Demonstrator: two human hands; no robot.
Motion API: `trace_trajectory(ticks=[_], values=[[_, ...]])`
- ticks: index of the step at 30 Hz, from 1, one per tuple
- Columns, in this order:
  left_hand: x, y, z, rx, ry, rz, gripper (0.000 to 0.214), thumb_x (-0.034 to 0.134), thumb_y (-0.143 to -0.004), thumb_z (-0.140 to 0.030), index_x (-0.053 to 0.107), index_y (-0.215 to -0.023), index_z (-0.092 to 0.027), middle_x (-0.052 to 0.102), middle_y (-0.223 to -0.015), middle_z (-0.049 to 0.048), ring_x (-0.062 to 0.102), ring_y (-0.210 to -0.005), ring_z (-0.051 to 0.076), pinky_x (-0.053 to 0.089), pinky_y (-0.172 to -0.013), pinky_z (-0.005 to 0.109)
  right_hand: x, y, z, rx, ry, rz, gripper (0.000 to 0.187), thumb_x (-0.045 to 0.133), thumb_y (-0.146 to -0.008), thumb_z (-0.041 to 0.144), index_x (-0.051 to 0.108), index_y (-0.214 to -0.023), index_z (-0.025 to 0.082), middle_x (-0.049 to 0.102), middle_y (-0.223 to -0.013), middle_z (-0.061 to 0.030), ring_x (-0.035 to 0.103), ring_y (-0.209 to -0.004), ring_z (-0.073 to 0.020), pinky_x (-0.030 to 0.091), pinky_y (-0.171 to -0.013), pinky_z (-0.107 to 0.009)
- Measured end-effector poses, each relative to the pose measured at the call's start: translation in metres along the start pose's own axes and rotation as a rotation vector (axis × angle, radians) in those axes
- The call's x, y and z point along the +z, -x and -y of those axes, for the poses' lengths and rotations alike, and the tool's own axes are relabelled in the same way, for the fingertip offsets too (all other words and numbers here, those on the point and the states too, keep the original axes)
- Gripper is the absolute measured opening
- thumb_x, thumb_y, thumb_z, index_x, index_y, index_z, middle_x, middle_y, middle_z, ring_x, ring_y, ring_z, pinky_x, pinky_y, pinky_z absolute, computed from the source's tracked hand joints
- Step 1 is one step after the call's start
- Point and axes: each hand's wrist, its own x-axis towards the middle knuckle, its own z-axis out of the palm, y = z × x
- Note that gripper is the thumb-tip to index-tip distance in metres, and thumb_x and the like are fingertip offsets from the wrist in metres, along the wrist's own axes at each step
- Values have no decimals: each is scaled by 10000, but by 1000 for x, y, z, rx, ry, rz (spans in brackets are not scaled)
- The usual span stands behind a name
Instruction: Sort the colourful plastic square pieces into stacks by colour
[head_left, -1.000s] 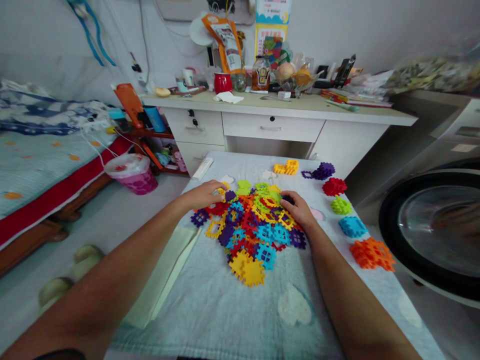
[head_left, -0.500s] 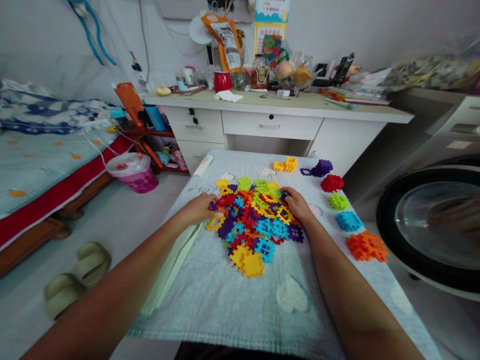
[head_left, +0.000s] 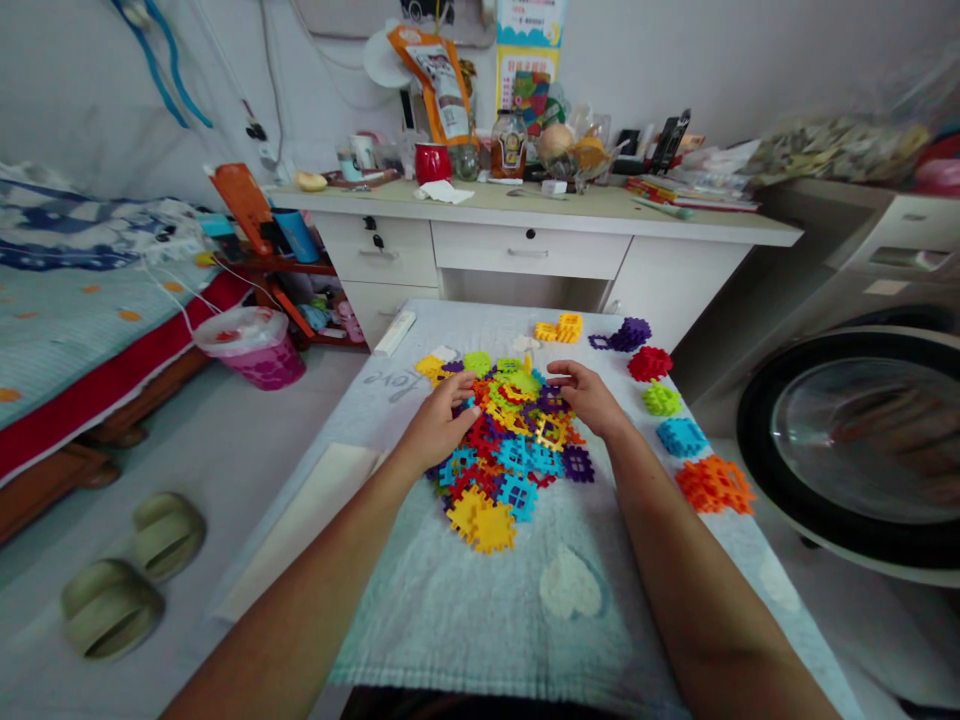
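A heap of notched plastic building tiles (head_left: pixel 495 452) in mixed colours lies on the cloth-covered table. My left hand (head_left: pixel 442 418) is over the left side of the heap, thumb and fingers apart, with no tile visible in it. At the heap's right edge is my right hand (head_left: pixel 589 395), its fingers curved and spread beside a purple tile (head_left: pixel 553 398). Two yellow tiles (head_left: pixel 481 520) lie at the near end of the heap. Sorted by colour along the table's right side are orange tiles (head_left: pixel 715 485), blue tiles (head_left: pixel 681 437), green tiles (head_left: pixel 661 398), red tiles (head_left: pixel 649 364), purple tiles (head_left: pixel 630 334) and yellow tiles (head_left: pixel 568 328).
A white desk (head_left: pixel 525 250) with jars and packets stands behind the table. To the right is a washing machine (head_left: pixel 847 440). On the left are a bed (head_left: pixel 90 330), a pink bin (head_left: pixel 259 350) and slippers (head_left: pixel 112 605) on the floor.
My left hand has moved from the heap's left edge to the right, over the tiles. My right hand has lifted slightly, its fingers opening away from the tiles. The view has shifted a little.
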Motion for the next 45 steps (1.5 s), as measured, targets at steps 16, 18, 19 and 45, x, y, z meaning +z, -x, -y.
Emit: trace_trajectory(ticks=[16,18,19,45], values=[[-11,7,43,-201,-573,-199,414,458,-922,-455,624,-1200,-197,575,-1344,121,498,-1312,274,365,-1157,436,-30,9,20,-83,720,236,285,756,-745,325,742,-1010,223,718,-1060,-69,652,-958,-228,512,-881,-348],[-8,6,45,-196,-533,-174,429,433,-932,-450,605,-1225,-188,595,-1317,118,519,-1290,258,383,-1144,411,-31,11,23,-68,797,290,303,789,-710,337,742,-985,221,711,-1022,-66,646,-925,-231,506,-844,-337],[-7,5,46,-196,-513,-167,433,425,-934,-449,596,-1235,-188,605,-1307,114,527,-1280,253,392,-1137,405,-30,12,25,-65,828,302,308,797,-693,326,736,-975,219,706,-1007,-63,640,-909,-228,499,-824,-329],[-13,9,38,-175,-569,-274,307,429,-917,-379,668,-1022,-218,679,-1163,91,592,-1156,265,429,-1068,436,-16,1,-2,-290,930,-100,200,559,-763,62,650,-888,189,605,-994,-108,554,-986,-255,431,-919,-376]])
